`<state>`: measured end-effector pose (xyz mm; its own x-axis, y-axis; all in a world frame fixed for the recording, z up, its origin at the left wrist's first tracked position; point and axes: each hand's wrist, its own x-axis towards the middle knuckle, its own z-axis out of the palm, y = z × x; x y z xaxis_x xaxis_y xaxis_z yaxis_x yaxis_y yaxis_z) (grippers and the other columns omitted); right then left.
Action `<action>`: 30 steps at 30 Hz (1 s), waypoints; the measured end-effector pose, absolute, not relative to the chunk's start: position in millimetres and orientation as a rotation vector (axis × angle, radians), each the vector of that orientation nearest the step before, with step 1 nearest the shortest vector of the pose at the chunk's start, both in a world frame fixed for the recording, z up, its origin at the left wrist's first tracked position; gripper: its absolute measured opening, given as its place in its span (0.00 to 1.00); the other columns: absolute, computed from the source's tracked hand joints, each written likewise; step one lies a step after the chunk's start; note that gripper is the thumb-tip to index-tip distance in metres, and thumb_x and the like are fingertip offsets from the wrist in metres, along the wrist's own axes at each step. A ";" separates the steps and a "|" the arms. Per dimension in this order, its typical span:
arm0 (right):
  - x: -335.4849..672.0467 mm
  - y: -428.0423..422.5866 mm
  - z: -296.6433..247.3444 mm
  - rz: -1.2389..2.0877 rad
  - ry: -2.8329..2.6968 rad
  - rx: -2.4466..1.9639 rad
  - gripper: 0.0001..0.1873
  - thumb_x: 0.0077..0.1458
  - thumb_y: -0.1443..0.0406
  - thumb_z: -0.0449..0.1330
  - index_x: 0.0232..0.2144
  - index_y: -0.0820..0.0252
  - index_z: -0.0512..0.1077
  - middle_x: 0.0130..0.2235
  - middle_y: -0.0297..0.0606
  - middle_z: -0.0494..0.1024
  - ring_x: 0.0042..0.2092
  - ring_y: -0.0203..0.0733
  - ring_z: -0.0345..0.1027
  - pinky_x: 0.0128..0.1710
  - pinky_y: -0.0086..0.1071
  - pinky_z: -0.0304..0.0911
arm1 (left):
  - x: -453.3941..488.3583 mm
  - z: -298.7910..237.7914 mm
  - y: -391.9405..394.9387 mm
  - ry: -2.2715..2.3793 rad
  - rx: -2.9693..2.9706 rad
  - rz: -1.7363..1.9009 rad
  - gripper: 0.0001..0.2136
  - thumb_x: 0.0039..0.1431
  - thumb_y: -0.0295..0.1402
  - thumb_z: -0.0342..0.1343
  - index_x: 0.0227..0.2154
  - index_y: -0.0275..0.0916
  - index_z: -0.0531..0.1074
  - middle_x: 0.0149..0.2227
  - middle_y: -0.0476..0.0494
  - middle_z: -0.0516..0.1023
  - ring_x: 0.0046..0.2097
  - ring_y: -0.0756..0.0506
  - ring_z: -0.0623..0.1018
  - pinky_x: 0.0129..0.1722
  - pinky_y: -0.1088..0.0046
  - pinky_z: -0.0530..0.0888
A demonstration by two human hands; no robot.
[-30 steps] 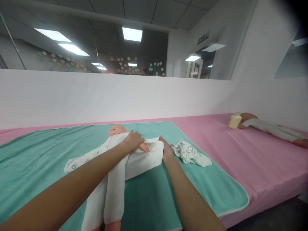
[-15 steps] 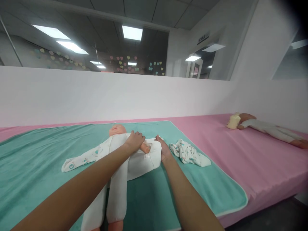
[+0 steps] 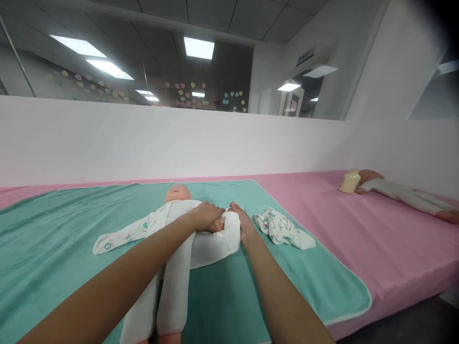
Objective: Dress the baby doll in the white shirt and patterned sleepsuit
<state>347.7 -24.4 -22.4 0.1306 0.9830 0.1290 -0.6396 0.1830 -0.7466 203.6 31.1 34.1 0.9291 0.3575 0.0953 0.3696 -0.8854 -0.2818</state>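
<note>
A baby doll point(image 3: 177, 194) in a white sleepsuit point(image 3: 172, 282) lies on its back on a green mat point(image 3: 53, 239), head toward the wall. My left hand point(image 3: 205, 216) reaches across the doll's chest and closes over its bare arm at the right side. My right hand point(image 3: 241, 222) grips the white fabric of the sleepsuit's right side, folding it up against the left hand. The suit's other sleeve point(image 3: 122, 234) lies spread flat to the left.
A crumpled patterned garment point(image 3: 283, 230) lies on the mat right of the doll. The mat covers a pink mattress point(image 3: 376, 239) against a white wall. At the far right lie a second doll point(image 3: 401, 193) and a pale bottle point(image 3: 349, 181).
My right hand has pushed the suit's fabric up and left to meet my left hand. The left hand slid a little right over the doll's arm, now covering it.
</note>
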 end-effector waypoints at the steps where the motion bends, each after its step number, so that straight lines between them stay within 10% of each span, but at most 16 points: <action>1: 347.8 -24.1 -23.0 1.306 -0.712 -0.580 0.13 0.47 0.58 0.62 0.26 0.58 0.62 0.16 0.23 0.58 0.18 0.29 0.51 0.19 0.25 0.50 | 204.1 34.2 30.4 -0.552 -2.795 -0.044 0.16 0.49 0.44 0.53 0.37 0.39 0.68 0.32 0.43 0.74 0.35 0.42 0.72 0.37 0.65 0.62; 30: 357.1 -25.9 -27.1 1.497 -0.838 -0.515 0.12 0.47 0.61 0.63 0.24 0.61 0.65 0.22 0.29 0.68 0.24 0.30 0.61 0.26 0.26 0.57 | 218.6 19.3 10.2 -0.543 -2.545 -0.336 0.16 0.53 0.36 0.47 0.40 0.31 0.70 0.36 0.34 0.71 0.39 0.39 0.68 0.40 0.59 0.59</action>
